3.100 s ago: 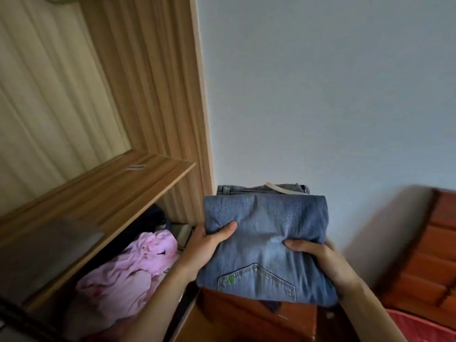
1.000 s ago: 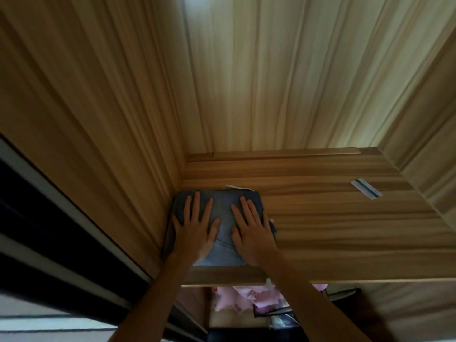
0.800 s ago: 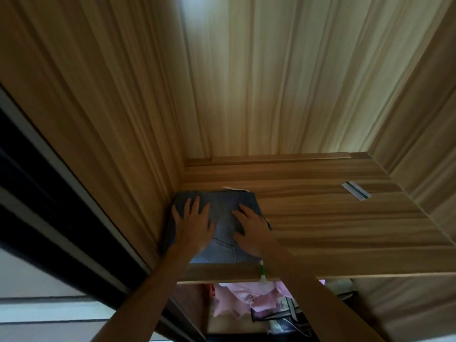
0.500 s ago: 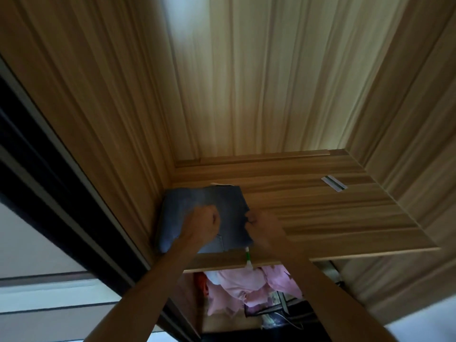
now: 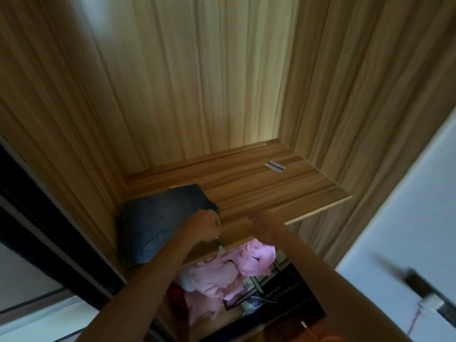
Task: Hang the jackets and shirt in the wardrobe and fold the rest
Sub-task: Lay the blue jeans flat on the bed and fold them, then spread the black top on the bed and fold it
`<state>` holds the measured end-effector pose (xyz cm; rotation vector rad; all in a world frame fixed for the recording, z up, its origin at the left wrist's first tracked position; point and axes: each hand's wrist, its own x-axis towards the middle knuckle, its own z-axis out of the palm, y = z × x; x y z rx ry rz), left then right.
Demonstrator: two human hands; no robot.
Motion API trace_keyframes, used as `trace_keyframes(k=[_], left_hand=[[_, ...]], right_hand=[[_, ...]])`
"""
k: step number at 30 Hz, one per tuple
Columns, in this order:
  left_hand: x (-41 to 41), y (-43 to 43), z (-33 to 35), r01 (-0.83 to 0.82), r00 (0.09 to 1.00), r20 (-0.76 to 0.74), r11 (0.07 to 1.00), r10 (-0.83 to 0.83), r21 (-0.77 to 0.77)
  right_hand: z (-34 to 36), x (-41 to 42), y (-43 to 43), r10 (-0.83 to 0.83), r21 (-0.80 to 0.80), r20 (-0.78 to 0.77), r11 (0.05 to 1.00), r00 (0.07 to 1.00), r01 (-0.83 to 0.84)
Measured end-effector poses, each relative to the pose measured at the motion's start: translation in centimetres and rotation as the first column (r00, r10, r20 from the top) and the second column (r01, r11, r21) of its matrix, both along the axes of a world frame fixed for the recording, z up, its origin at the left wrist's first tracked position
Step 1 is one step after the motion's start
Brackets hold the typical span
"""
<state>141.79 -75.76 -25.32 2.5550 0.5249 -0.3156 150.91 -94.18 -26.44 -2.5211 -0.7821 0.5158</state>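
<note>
- One folded pair of jeans point(image 5: 160, 223) lies on the wardrobe shelf point(image 5: 271, 191), snug against the left wall, probably to leave room beside it.
- Left hand point(image 5: 206, 223) sits at the jeans' right edge, fingers point(image 5: 214, 222) curled; whether they pinch denim I cannot tell.
- Right hand point(image 5: 265, 224) hovers over the shelf's front, its fingers too blurred to read.
- Pink garment point(image 5: 222, 270) lies crumpled below, not yet folded.

One pair of folded jeans point(image 5: 158, 223), perhaps one pink garment point(image 5: 217, 272).

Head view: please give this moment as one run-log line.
scene: folded jeans on wardrobe shelf, left corner | left hand: fingers curled at jeans' right edge | right hand: blurred, over shelf front | below: pink garment
</note>
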Motion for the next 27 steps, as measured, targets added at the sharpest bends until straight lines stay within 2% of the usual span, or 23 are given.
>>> trace_keyframes(k=[3,8,13,16,20,27], left_hand=[[-0.4,-0.4,0.4,0.076,0.997,-0.010,0.996,-0.076,-0.044],[-1.4,-2.6,1.2,0.219,0.976,0.019,0.975,-0.218,-0.033],[-1.3,-6.4,1.3,0.363,0.932,-0.006,0.931,-0.363,-0.037],[-1.4,-10.3,1.9,0.444,0.894,-0.037,0.895,-0.446,-0.045],[-1.1,-15.6,1.1,0.547,0.830,-0.045,0.827,-0.556,-0.129],[-3.7,-27.4,1.2,0.731,0.670,-0.102,0.677,-0.736,-0.086]], right_hand=[[0.6,-1.8,-1.7,-0.099,-0.029,-0.006,0.995,0.995,0.098],[1.4,-5.3,-4.8,-0.236,-0.001,-0.003,0.972,0.972,0.236],[2.7,-9.8,-9.2,-0.355,-0.001,0.059,0.935,0.933,0.355],[2.7,-12.0,-12.9,-0.480,-0.009,0.038,0.877,0.876,0.481],[2.8,-15.2,-18.5,-0.602,0.012,0.037,0.798,0.797,0.602],[2.2,-22.1,-28.8,-0.754,0.001,0.040,0.656,0.656,0.754]])
